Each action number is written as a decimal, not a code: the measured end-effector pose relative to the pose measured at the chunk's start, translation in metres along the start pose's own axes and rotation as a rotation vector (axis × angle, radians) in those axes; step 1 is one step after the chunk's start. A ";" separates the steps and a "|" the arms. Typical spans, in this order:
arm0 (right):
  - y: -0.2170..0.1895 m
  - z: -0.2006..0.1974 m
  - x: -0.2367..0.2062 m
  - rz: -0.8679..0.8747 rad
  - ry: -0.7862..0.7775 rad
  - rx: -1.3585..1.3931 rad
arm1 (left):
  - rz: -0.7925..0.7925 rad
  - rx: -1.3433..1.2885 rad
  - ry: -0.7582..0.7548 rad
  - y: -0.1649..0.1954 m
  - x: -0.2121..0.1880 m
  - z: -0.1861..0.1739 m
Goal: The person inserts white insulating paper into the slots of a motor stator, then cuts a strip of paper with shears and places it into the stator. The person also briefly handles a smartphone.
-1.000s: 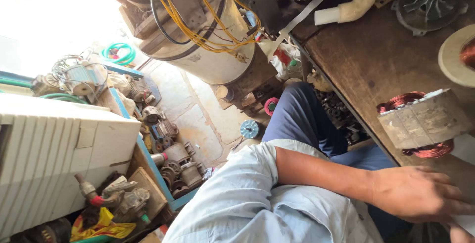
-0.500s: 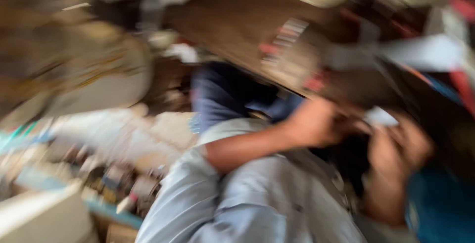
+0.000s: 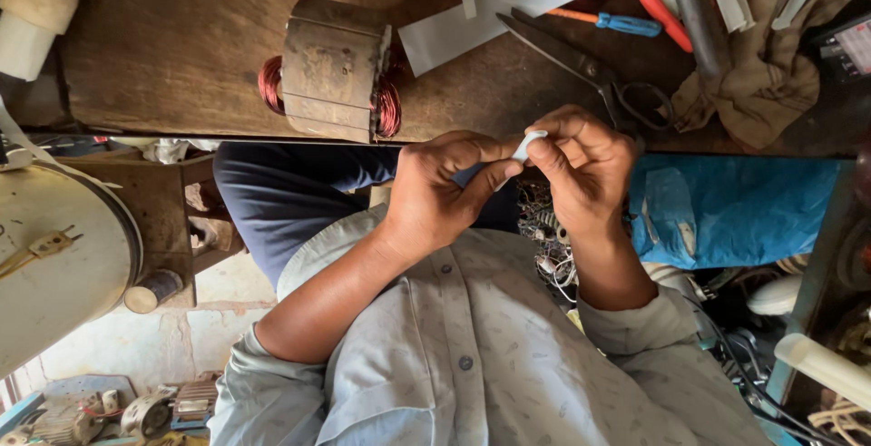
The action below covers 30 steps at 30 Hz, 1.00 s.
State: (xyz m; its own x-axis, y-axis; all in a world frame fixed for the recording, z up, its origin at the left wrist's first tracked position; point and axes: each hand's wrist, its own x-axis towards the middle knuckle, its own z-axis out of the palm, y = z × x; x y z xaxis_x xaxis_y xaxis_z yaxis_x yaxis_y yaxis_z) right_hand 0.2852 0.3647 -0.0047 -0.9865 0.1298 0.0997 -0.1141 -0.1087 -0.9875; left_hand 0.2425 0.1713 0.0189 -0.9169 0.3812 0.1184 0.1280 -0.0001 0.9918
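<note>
My left hand (image 3: 445,192) and my right hand (image 3: 581,169) meet just below the edge of a wooden workbench (image 3: 181,56). Both pinch a small white piece, like a folded slip of paper (image 3: 529,145), between thumbs and fingertips. A motor stator with copper windings (image 3: 331,65) stands on the bench just left of my hands. Black scissors (image 3: 581,65) lie on the bench right above my right hand. A white paper strip (image 3: 508,1) lies beyond them.
A blue-handled screwdriver (image 3: 626,22) and a brown rag (image 3: 753,74) lie at the bench's right end. A blue sheet (image 3: 726,210) hangs below it. A round cream drum (image 3: 54,264) sits at my left. Motor parts (image 3: 145,410) litter the floor.
The view has swung from the floor and machines on my left to the workbench. My hands have come together on the white piece; before, one rested on my lap.
</note>
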 end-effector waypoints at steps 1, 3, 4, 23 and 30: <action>-0.001 0.000 0.000 -0.003 0.002 0.007 | -0.006 -0.004 0.001 0.000 0.000 0.001; -0.001 -0.001 -0.001 -0.005 0.001 0.009 | -0.018 -0.016 -0.002 0.000 -0.002 0.002; -0.001 -0.001 -0.002 -0.005 -0.001 0.005 | -0.023 -0.023 -0.005 0.000 -0.002 0.002; -0.028 -0.017 0.015 -0.722 -0.167 -0.870 | -0.386 -0.496 -0.171 -0.030 -0.010 -0.002; -0.030 -0.033 0.021 -0.882 -0.325 -1.197 | -0.648 -0.656 -0.290 -0.056 -0.013 0.002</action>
State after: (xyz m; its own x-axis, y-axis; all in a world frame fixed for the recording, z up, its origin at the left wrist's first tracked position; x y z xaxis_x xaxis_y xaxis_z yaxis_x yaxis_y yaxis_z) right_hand 0.2720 0.4034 0.0234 -0.6570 -0.5091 0.5560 -0.6606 0.7442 -0.0992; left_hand 0.2481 0.1686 -0.0386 -0.5949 0.7025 -0.3907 -0.6872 -0.1923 0.7006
